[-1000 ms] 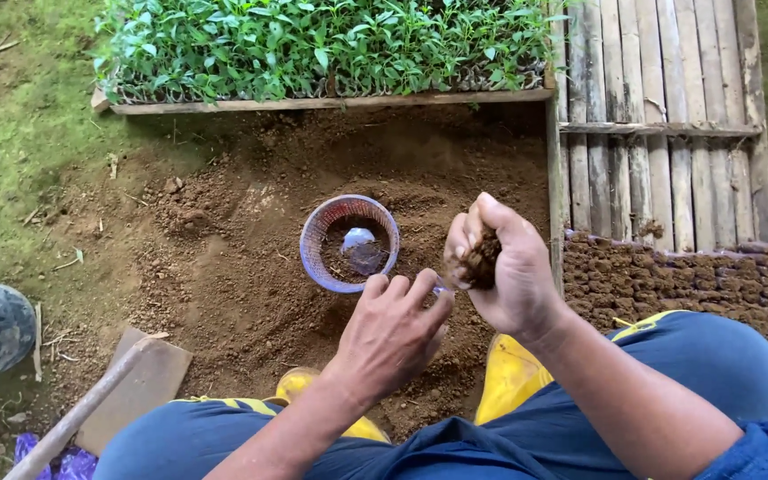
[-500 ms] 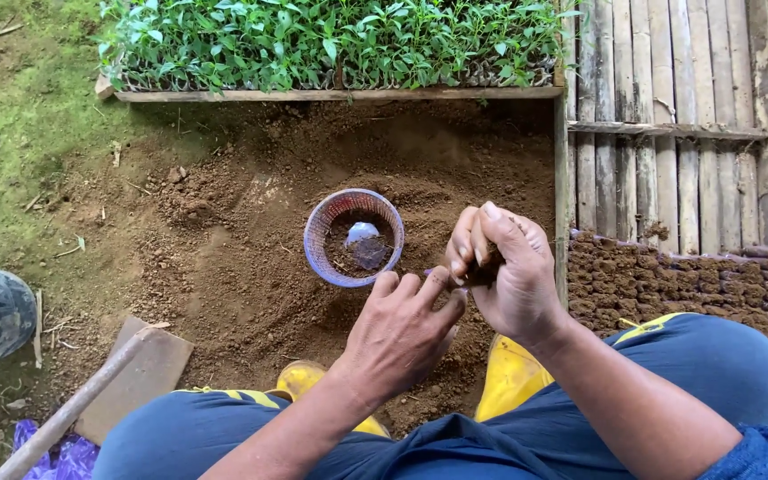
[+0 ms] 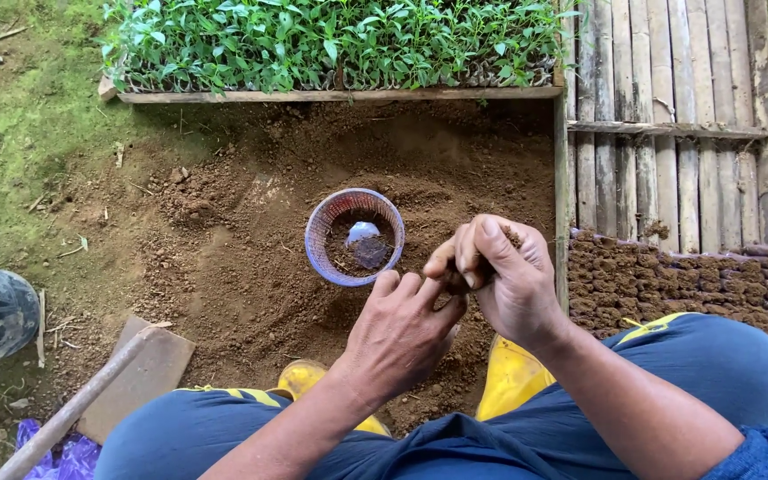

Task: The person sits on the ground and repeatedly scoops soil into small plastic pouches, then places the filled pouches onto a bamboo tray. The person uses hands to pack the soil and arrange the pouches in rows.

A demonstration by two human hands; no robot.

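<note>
Two hands met over the loose soil [image 3: 251, 258]: the right hand [image 3: 508, 280] closed around a small clod of soil [image 3: 513, 236], the left hand [image 3: 402, 333] pinching at it from seven o'clock, the round mesh basket [image 3: 354, 236] near at ten o'clock; no labels showed.

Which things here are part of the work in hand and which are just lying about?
In use: right hand gripping a brown soil lump; left hand touching it; round purple mesh basket; loose brown soil heap.

Lying about: flat wooden board; purple plastic scrap; green seedling tray.
</note>
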